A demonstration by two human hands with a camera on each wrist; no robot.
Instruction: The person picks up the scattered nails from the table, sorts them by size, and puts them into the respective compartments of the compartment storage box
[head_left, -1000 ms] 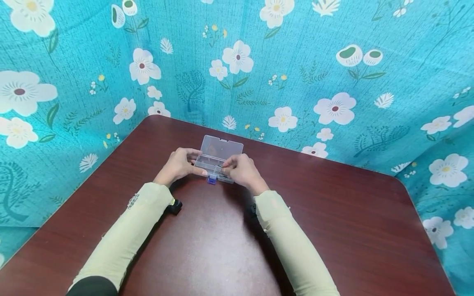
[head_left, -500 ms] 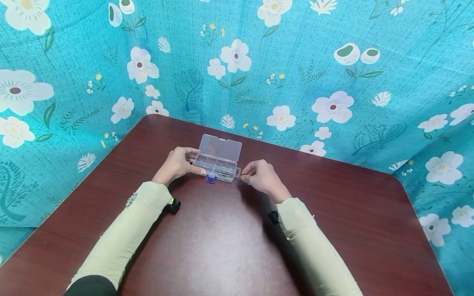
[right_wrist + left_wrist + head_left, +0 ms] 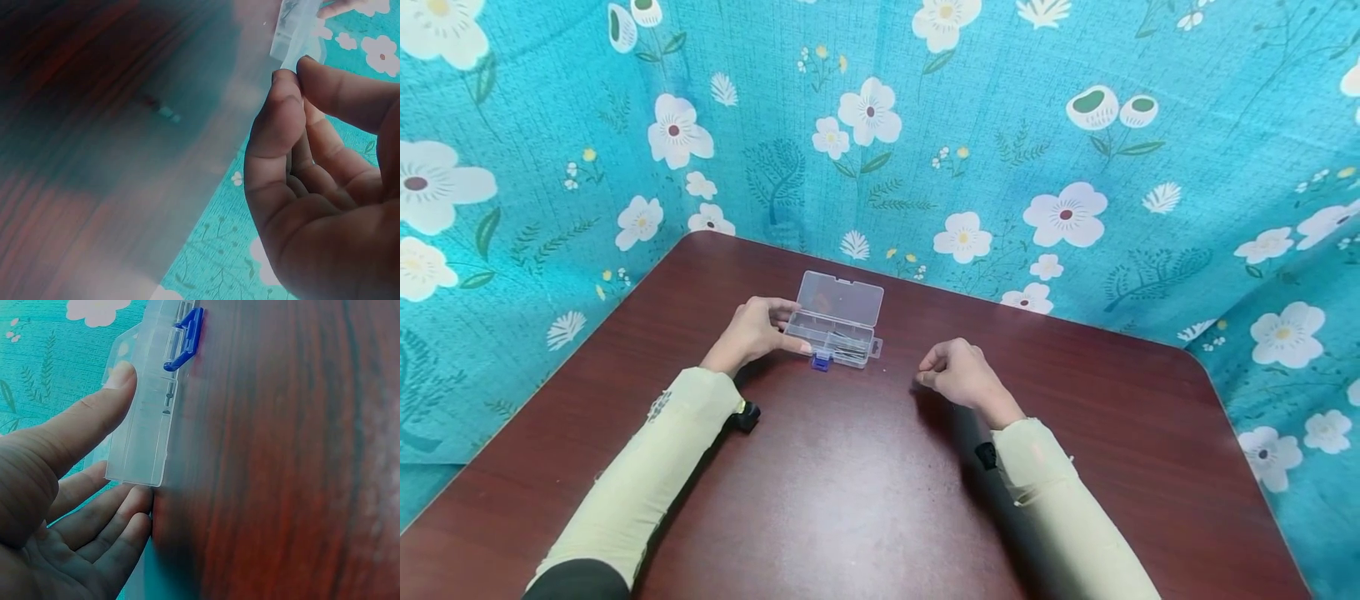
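A clear plastic compartment box point(image 3: 808, 327) sits on the table with its lid point(image 3: 841, 297) raised at the back. Its blue latch point(image 3: 822, 363) hangs down at the front. Several thin silver metal rods point(image 3: 852, 345) lie in the right-hand compartments. My left hand point(image 3: 751, 335) grips the box's left end, thumb along the front and fingers at the back and underside, as the left wrist view shows. To the right of the box, apart from it, my right hand point(image 3: 962, 375) has thumb and index fingertips together. No object shows between those fingertips.
The dark reddish-brown table point(image 3: 820, 483) extends around both arms. A blue flowered curtain point(image 3: 962, 150) hangs along its back and sides. A tiny white speck point(image 3: 884, 370) lies just right of the box.
My right hand has come out of the box and moved right and toward me. The rods are now uncovered. My left hand keeps its grip on the box's left end.
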